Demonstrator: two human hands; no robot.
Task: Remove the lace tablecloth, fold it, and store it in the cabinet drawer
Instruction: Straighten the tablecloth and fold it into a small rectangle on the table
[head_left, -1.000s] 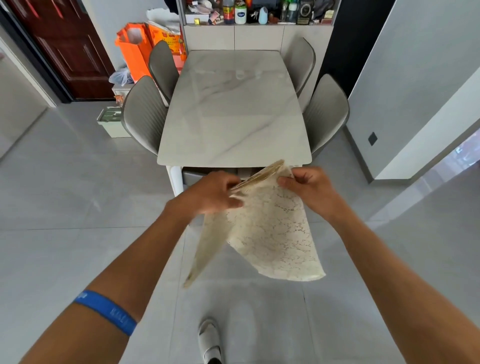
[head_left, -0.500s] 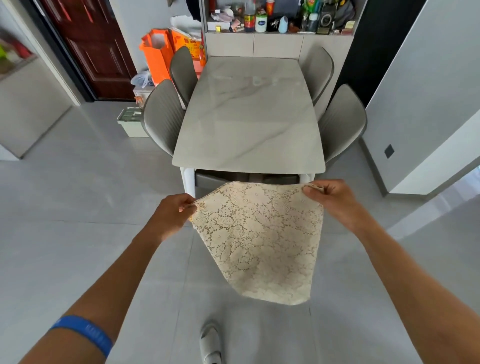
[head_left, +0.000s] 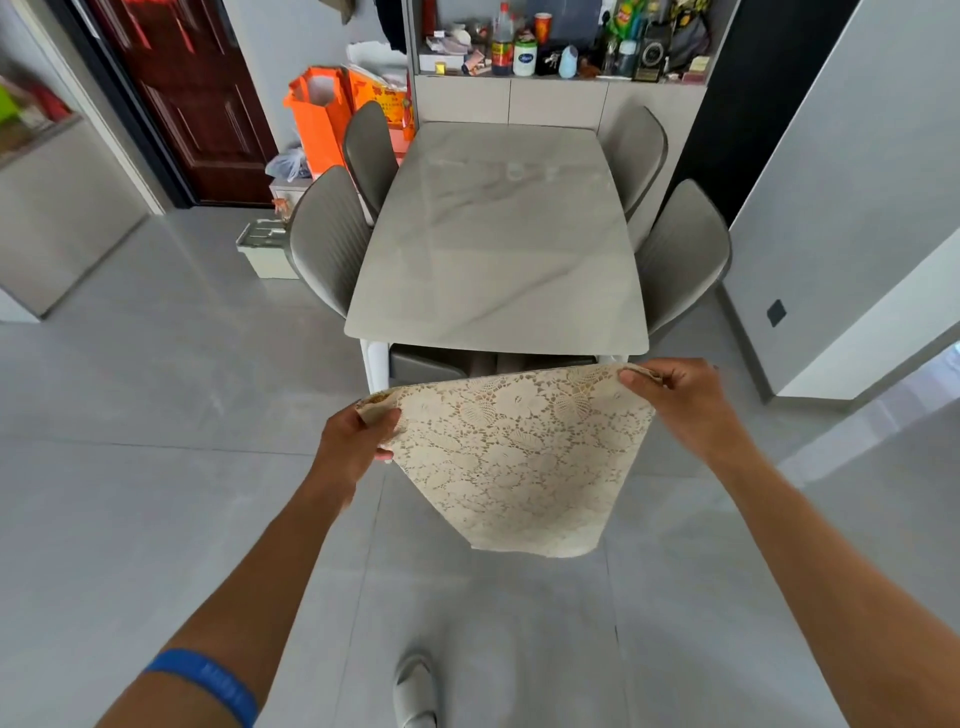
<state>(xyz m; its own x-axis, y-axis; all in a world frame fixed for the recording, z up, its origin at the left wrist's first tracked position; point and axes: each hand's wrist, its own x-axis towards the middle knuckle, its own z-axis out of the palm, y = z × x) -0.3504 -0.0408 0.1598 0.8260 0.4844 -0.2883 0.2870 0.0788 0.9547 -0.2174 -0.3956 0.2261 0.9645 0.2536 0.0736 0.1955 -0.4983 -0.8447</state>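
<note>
The left hand pinched one top corner of the folded cream lace tablecloth; the right hand pinched the other. The cloth hung at frame centre, below the bare grey marble table. Folding appeared under way; the next move probably required joining both corners.

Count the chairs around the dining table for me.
4 in plain view: two on the table's left, far chair and near chair; two on its right, far chair and near chair. Seats tucked under the near end may belong to more.
</note>
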